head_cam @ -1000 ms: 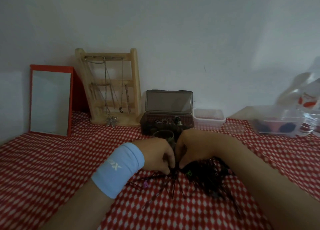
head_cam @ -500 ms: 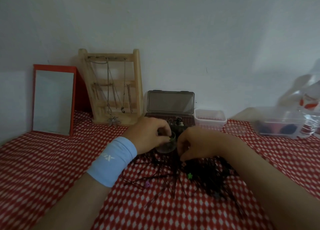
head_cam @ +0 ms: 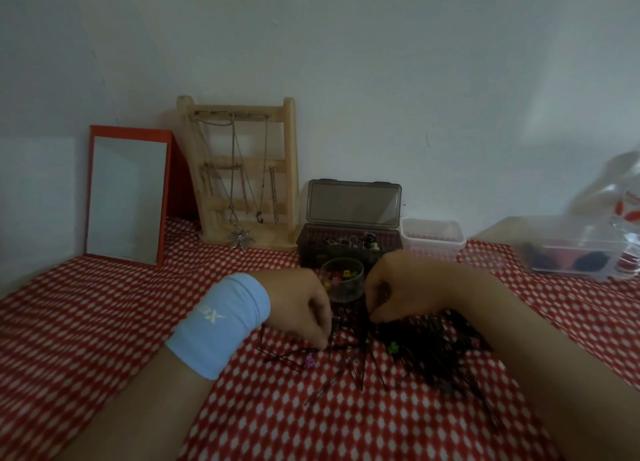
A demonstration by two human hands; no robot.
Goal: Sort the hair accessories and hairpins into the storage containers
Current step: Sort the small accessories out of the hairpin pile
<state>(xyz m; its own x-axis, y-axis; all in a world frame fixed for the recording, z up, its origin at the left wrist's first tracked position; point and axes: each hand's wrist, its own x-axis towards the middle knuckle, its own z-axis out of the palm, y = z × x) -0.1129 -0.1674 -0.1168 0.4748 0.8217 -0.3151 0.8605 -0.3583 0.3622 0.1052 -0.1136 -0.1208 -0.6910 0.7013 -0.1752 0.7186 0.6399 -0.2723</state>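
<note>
A red-and-white checked cloth (head_cam: 104, 322) covers the whole surface under both hands. Well beyond the hands, against the wall, a red-framed mirror (head_cam: 126, 197) leans to the left, and a wooden jewellery rack (head_cam: 242, 176) hung with chains stands beside it. Straight past the fingers sits a dark storage box (head_cam: 349, 242) with its lid raised and small items inside; a clear pink-tinted tub (head_cam: 433, 240) touches its right side. Far to the right of the right hand, a clear container (head_cam: 581, 252) holds dark shapes too blurred to tell.

The left hand (head_cam: 301, 308), with a pale blue wristband (head_cam: 221, 329) on its wrist, is curled with the fingertips (head_cam: 320, 341) pressed down onto the cloth at the near edge of the scattered black hairpins (head_cam: 349, 360); whether it is pinching a pin I cannot tell. The right hand (head_cam: 394, 287) is curled too, its fingertips (head_cam: 375, 316) down at the far edge of the dark heap of hair accessories (head_cam: 429, 342); what it holds, if anything, is hidden.

Between the two hands, just beyond the knuckles, stands a small clear cup (head_cam: 343, 280) with coloured mini clips in it. A green mini clip (head_cam: 393, 347) lies just nearer than the right fingertips, and a purple mini clip (head_cam: 310, 361) just nearer than the left ones.
</note>
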